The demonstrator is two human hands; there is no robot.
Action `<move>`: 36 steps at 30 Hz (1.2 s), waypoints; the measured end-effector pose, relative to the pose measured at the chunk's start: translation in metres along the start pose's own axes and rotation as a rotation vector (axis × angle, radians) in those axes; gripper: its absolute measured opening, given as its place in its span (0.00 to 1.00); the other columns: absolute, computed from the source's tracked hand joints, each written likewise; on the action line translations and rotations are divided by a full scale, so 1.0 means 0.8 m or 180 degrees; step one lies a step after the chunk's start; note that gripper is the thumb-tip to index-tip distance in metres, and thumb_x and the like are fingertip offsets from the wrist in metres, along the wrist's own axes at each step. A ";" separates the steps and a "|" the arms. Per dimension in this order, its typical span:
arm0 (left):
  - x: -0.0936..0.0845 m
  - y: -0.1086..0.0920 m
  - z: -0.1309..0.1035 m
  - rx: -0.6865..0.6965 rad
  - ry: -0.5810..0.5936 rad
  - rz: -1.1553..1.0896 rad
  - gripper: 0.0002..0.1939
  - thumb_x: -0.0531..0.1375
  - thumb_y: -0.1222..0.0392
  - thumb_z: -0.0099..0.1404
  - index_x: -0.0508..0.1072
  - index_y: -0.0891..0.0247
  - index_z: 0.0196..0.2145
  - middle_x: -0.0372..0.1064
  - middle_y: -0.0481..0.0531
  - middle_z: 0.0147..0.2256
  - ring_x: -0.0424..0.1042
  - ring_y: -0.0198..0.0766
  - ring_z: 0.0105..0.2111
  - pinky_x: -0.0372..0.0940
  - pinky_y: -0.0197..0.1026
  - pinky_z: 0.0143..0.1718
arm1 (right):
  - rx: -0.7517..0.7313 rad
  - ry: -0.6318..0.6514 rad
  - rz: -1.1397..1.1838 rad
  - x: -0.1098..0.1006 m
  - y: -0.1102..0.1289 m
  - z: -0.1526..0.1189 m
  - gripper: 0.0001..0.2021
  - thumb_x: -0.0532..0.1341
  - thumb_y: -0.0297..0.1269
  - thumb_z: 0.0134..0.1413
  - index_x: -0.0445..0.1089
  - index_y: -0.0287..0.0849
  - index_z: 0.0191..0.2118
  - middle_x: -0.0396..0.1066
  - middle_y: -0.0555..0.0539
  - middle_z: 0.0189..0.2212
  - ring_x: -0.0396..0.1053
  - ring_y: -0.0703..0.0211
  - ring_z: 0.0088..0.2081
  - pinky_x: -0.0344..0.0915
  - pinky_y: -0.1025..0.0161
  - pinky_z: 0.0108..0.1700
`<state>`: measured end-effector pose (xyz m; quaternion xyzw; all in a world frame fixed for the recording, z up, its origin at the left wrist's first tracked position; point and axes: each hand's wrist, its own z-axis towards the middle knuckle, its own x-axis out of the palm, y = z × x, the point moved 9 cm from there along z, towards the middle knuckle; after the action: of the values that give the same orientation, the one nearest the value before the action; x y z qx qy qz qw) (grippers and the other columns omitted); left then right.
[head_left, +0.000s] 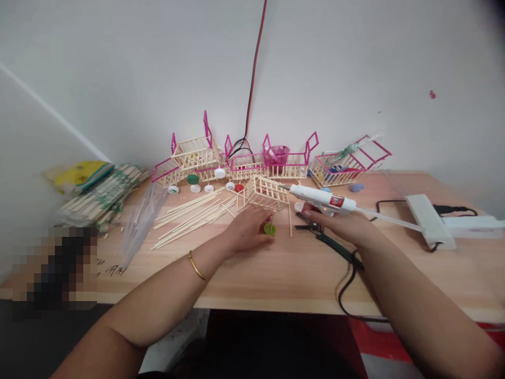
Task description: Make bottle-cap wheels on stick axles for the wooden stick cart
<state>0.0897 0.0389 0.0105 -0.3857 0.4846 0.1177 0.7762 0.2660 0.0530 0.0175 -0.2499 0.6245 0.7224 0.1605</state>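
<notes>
My right hand (339, 225) is closed around the handle of a white hot glue gun (315, 196), with a clear glue stick (389, 220) sticking out of its back. The gun's nozzle points left, over the top edge of a small cart frame (265, 193) built from thin wooden sticks. My left hand (249, 230) is closed at the near side of this frame, which sits tilted. A green bottle cap (270, 229) shows beside my left fingers, at the end of a stick; the exact finger contact is partly hidden.
Several stick carts with pink rails (286, 171) line the wall, one holding a pink cup (278, 156). Loose sticks (189, 218) lie left, near bagged sticks (106, 195). Dark-handled pliers (335, 247) lie beneath my right hand. A power strip (430, 221) and cables are at right.
</notes>
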 end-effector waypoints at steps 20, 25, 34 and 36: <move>0.005 0.000 -0.001 -0.0047 -0.0074 0.0013 0.09 0.61 0.59 0.58 0.70 0.64 0.37 0.69 0.53 0.33 0.67 0.41 0.35 0.62 0.44 0.40 | 0.0036 0.0005 0.0049 -0.001 -0.001 0.000 0.13 0.65 0.50 0.47 0.73 0.47 0.34 0.76 0.49 0.34 0.73 0.52 0.38 0.69 0.58 0.40; 0.006 -0.004 -0.002 0.0011 -0.0079 -0.0019 0.08 0.59 0.61 0.60 0.70 0.63 0.38 0.72 0.55 0.37 0.68 0.43 0.39 0.62 0.45 0.44 | 0.0101 -0.0015 0.0118 0.001 0.003 0.000 0.12 0.65 0.49 0.46 0.73 0.46 0.33 0.77 0.48 0.33 0.74 0.51 0.38 0.69 0.57 0.42; 0.005 -0.009 -0.004 0.0062 0.0028 0.0216 0.12 0.60 0.58 0.60 0.70 0.64 0.41 0.72 0.54 0.35 0.67 0.43 0.37 0.61 0.45 0.43 | 0.0210 -0.1008 -0.0056 -0.045 -0.016 0.000 0.14 0.64 0.53 0.45 0.72 0.48 0.33 0.76 0.49 0.31 0.73 0.49 0.36 0.67 0.56 0.39; 0.005 -0.007 -0.004 0.0050 0.0008 0.0181 0.13 0.62 0.56 0.59 0.70 0.65 0.40 0.71 0.54 0.34 0.67 0.43 0.37 0.61 0.44 0.42 | 0.0240 -0.1176 -0.0210 -0.052 -0.015 -0.002 0.14 0.64 0.53 0.46 0.72 0.48 0.32 0.75 0.49 0.30 0.73 0.49 0.36 0.66 0.56 0.38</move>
<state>0.0929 0.0318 0.0091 -0.3659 0.4973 0.1354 0.7749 0.3067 0.0567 0.0307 -0.1271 0.6026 0.7263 0.3052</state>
